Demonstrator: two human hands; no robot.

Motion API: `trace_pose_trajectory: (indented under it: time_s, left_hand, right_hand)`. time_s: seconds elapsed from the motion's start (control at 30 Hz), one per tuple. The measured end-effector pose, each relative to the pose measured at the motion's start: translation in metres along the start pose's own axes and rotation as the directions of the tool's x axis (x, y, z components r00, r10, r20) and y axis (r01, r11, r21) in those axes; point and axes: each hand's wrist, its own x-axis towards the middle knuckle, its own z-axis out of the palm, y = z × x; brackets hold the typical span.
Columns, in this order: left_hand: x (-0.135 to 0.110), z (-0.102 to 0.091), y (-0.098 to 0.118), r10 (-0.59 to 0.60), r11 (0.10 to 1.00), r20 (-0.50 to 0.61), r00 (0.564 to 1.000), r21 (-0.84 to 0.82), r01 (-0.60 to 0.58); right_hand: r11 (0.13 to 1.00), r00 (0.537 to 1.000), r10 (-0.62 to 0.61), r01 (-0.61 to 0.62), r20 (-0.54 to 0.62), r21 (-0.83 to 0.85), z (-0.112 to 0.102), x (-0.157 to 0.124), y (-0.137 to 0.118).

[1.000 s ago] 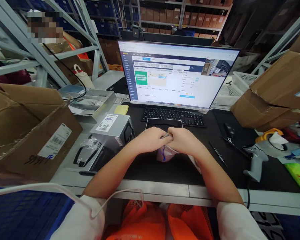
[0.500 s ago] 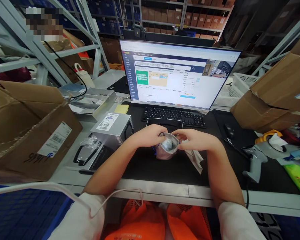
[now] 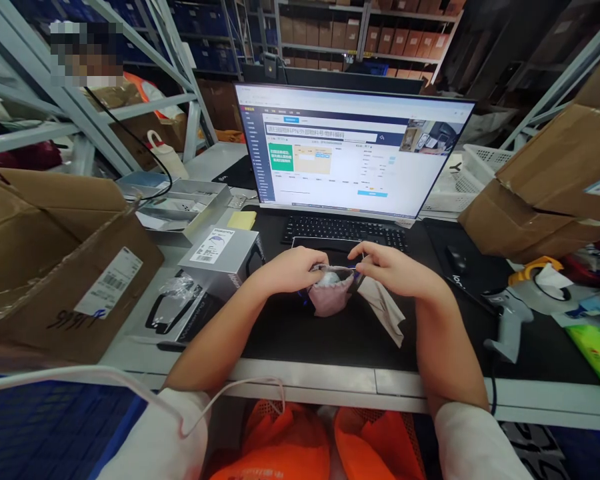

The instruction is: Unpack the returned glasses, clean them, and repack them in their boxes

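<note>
A small greyish-pink cloth pouch (image 3: 330, 300) sits on the black desk mat, its mouth open toward me. Something pale lies inside, too unclear to name. My left hand (image 3: 297, 267) pinches the pouch's rim on its left side. My right hand (image 3: 395, 268) is at the right side of the rim, index finger raised and apart from the thumb. The thumb is close to the rim, and I cannot tell whether it touches. Bits of blue show beside the pouch. A beige strip of cloth or paper (image 3: 383, 310) lies below my right hand. Behind the pouch stands a dark, thin-edged object, partly hidden.
A monitor (image 3: 350, 153) and keyboard (image 3: 340, 229) stand behind. Grey product boxes (image 3: 215, 257) and an open carton (image 3: 55, 280) are on the left. To the right are a mouse (image 3: 455, 257), scanner (image 3: 510, 323), tape dispenser (image 3: 540, 280) and stacked cartons (image 3: 545, 187). Another person is beyond the rack.
My right hand has shifted up, its index finger lifting off the pouch's rim. The pouch has tipped a little, showing more of its front. My left hand keeps its hold.
</note>
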Motion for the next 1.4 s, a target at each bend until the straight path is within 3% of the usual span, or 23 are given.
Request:
trace_pose_trajectory:
  time_s: [0.13,0.3,0.43,0.53,0.63,0.77,0.87,1.07,1.27,1.4]
  left_hand:
    - [0.0,0.001,0.001,-0.047,0.998,-0.013,0.999,-0.042,0.046]
    - [0.003,0.007,0.005,-0.126,0.935,0.009,0.992,-0.333,0.122]
    - [0.009,0.017,0.007,-0.059,0.755,0.026,0.998,-0.652,0.062]
    - [0.014,0.025,0.01,-0.06,0.611,-0.013,0.998,-0.791,0.026]
    - [0.015,0.03,0.013,-0.138,0.516,-0.071,0.988,-0.857,0.011]
    - [0.013,0.028,0.017,-0.179,0.394,-0.017,0.984,-0.917,0.056]
    - [0.012,0.031,0.02,-0.135,0.457,0.054,0.989,-0.882,0.111]
    - [0.021,0.05,0.021,-0.157,0.631,0.06,0.986,-0.762,0.147]
    - [0.023,0.044,0.012,-0.161,0.68,0.069,0.985,-0.715,0.162]
    - [0.016,0.028,0.009,-0.144,0.761,-0.011,0.99,-0.64,0.104]
  right_hand:
    - [0.931,0.988,-0.101,0.136,-0.119,0.34,-0.002,-0.005,0.002]
    - [0.724,0.941,-0.153,0.315,-0.303,0.614,0.011,0.004,-0.001]
    - [0.623,0.851,-0.116,0.464,-0.512,0.63,0.017,0.008,-0.01]
    - [0.594,0.778,-0.085,0.541,-0.622,0.596,0.017,0.006,-0.014]
    - [0.577,0.754,-0.079,0.568,-0.653,0.586,0.015,0.002,-0.017]
    - [0.597,0.757,-0.068,0.553,-0.65,0.581,0.018,-0.001,-0.022]
    - [0.604,0.795,-0.094,0.525,-0.6,0.6,0.026,0.0,-0.023]
    - [0.602,0.87,-0.194,0.47,-0.453,0.645,0.038,0.002,-0.02]
    - [0.649,0.8,-0.127,0.514,-0.587,0.56,0.023,-0.006,-0.019]
    - [0.674,0.78,-0.068,0.495,-0.622,0.548,0.014,-0.005,-0.018]
